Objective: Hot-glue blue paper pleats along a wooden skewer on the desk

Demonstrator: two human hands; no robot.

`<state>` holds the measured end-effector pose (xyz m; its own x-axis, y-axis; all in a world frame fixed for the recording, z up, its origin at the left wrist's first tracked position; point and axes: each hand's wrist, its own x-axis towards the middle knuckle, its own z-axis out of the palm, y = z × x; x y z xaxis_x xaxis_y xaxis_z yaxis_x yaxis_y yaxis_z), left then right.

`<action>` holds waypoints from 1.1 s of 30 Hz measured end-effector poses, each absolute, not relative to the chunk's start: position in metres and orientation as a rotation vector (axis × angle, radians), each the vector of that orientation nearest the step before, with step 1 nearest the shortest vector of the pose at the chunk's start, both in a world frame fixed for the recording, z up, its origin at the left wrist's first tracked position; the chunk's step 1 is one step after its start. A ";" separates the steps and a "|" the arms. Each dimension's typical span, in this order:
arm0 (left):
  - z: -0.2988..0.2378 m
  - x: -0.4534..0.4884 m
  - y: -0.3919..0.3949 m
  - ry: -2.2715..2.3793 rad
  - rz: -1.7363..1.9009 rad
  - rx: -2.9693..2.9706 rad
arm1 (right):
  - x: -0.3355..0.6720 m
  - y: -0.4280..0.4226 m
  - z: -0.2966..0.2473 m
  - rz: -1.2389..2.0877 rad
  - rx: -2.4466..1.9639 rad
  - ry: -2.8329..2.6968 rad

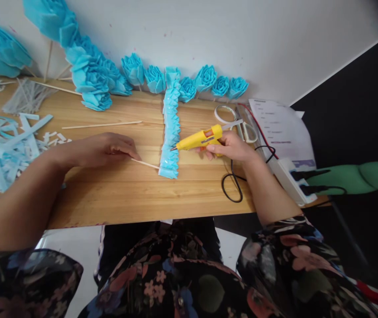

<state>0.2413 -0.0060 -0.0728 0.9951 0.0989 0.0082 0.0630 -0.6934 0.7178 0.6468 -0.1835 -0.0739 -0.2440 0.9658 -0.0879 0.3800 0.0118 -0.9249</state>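
The fingers of my left hand [104,150] are pinched shut on the near end of a thin wooden stick [145,164]. My right hand [232,147] is wrapped closed around the grip of the yellow glue gun [200,139].

The stick lies flat on the bench [126,194], its long axis running left to right. Its free tip points right and touches the near end of the pleated blue strip [171,132]. The strip's own long axis runs away from me, from that near end up to the wall. The gun crosses it almost at right angles, with the nozzle pointing left and sitting just at the strip's right edge, a little above the stick's tip.

I judge this to be the gluing step, joining stick to strip. The next move calls for bringing the nozzle down to the stick's tip while my left hand holds the stick steady.

A black cord [230,185] loops behind my right wrist. Blue paper roses [205,78] line the wall, and cut scraps [6,145] lie at far left.
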 end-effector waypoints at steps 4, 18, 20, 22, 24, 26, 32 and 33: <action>-0.074 0.242 -0.005 0.114 0.047 2.333 | 0.647 -0.185 -0.072 1.257 -1.458 -1.738; -0.073 0.239 -0.005 0.118 0.044 2.373 | 0.645 -0.183 -0.076 1.209 -1.338 -1.728; -0.073 0.239 -0.004 0.109 0.046 2.366 | 0.647 -0.184 -0.075 1.198 -1.310 -1.701; -0.074 0.239 -0.004 0.113 0.040 2.356 | 0.648 -0.185 -0.074 1.202 -1.353 -1.716; -0.074 0.240 -0.003 0.125 0.029 2.345 | 0.647 -0.185 -0.074 1.223 -1.438 -1.747; -0.075 0.240 -0.003 0.131 0.029 2.341 | 0.644 -0.185 -0.075 1.250 -1.485 -1.757; -0.077 0.240 -0.005 0.114 0.043 2.347 | 0.642 -0.185 -0.077 1.237 -1.478 -1.767; -0.076 0.240 -0.006 0.116 0.044 2.345 | 0.642 -0.185 -0.076 1.234 -1.481 -1.773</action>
